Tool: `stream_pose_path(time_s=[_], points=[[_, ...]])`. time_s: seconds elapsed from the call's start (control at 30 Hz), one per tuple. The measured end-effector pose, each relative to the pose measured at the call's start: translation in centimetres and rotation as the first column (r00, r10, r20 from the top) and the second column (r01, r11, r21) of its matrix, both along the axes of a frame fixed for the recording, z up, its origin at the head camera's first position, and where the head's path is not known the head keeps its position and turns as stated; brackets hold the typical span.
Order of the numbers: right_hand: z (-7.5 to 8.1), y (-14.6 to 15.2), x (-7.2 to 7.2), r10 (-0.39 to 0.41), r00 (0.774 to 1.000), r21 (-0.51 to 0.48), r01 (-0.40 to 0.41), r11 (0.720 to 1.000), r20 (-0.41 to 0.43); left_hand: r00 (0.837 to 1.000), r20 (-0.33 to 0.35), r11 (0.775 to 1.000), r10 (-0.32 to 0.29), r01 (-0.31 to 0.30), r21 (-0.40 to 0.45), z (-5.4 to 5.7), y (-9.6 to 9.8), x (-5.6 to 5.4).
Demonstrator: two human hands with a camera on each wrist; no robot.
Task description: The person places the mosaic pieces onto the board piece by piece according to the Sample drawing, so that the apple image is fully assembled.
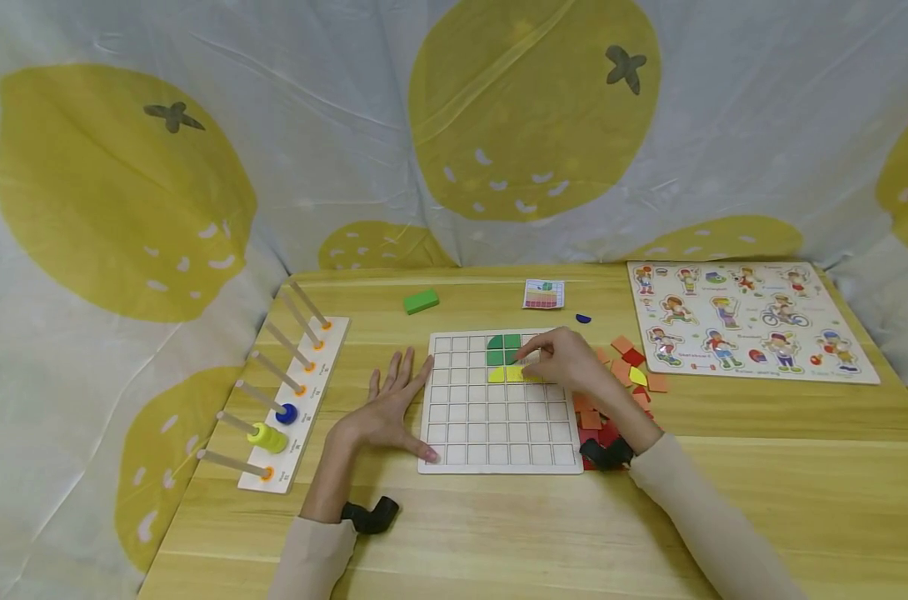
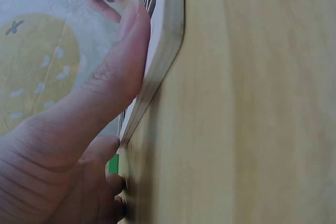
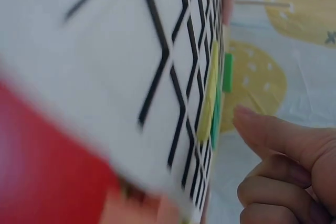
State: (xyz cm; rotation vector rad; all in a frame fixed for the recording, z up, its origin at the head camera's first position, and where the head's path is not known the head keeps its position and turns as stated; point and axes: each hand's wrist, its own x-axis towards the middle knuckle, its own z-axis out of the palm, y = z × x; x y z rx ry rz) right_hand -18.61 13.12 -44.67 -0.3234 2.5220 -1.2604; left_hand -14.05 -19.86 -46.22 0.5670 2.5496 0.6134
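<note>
A white gridded board [image 1: 467, 429] lies on the table. My left hand [image 1: 385, 408] is spread at its left side, fingers straight, with the thumb on the near left corner and the index fingertip at the left edge. Over the far right part of the board is my right hand [image 1: 562, 358], thumb and index finger close together beside the green pieces [image 1: 496, 357] and yellow pieces [image 1: 496, 375]. In the right wrist view its thumb [image 3: 268, 129] points forward and the other fingers are curled. I cannot tell whether a piece sits between the fingertips.
Orange and red tiles [image 1: 623, 367] lie in a heap right of the board, partly under my right forearm. Farther back are a pattern card [image 1: 544, 294], a green block [image 1: 421, 302] and a blue piece [image 1: 583, 318]. A peg stand [image 1: 321, 367] stands left, a picture puzzle [image 1: 754, 325] right.
</note>
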Motion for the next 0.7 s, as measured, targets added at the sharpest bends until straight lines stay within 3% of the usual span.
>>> stream_pose_path(time_s=[0.23,0.4,0.7], points=[[0.1,5.4,-0.3,-0.085,0.996,0.011,0.086,0.996,-0.023,1.0,0.0,1.0,-0.002,0.002,0.007,0.0,0.1,-0.1],[-0.1,8.2,-0.4,-0.131,0.991,0.036,0.13,0.991,0.022,1.0,0.006,1.0,0.001,-0.001,-0.009,0.0,0.1,0.0],[-0.7,8.9,-1.1,-0.099,0.994,0.052,0.096,0.994,0.052,1.0,0.0,1.0,0.002,-0.002,0.0,0.0,0.1,0.0]])
